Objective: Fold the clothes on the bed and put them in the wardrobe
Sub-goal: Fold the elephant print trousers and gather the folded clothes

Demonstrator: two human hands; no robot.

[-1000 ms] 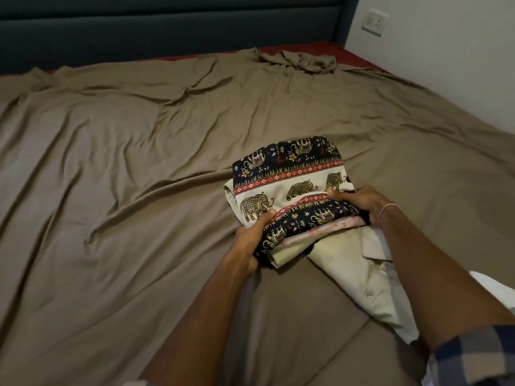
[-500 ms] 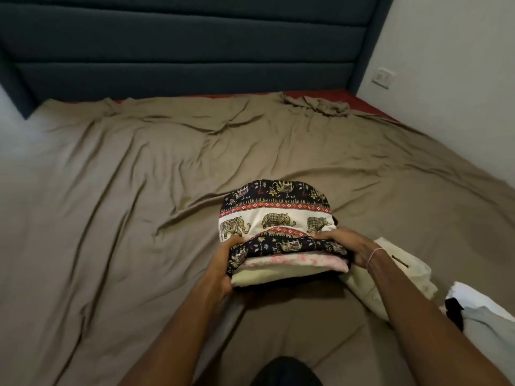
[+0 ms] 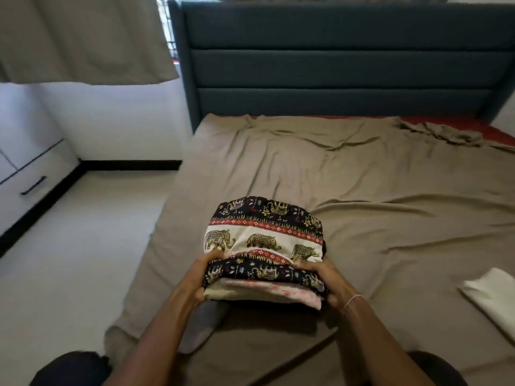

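A stack of folded clothes (image 3: pixel 264 238) is held above the bed (image 3: pixel 390 218), near its left edge. An elephant-print cloth in black, cream and red lies on top, with a pink-patterned piece and a cream piece under it. My left hand (image 3: pixel 204 277) grips the stack's near left corner, thumb on top. My right hand (image 3: pixel 324 282), with a thin bracelet at the wrist, grips the near right corner. A folded cream garment (image 3: pixel 493 299) lies on the sheet at the right edge.
A white cabinet with a black handle (image 3: pixel 33 185) stands against the left wall across a strip of pale floor (image 3: pixel 83 260). The dark blue headboard (image 3: pixel 334 65) closes the far end. A curtain (image 3: pixel 83 37) hangs at upper left. The brown sheet is bunched at the far right corner (image 3: pixel 443 133).
Both hands have lifted the stack off the cream garment and carried it left. My view has swung left and up, bringing the floor, cabinet and curtain into sight.
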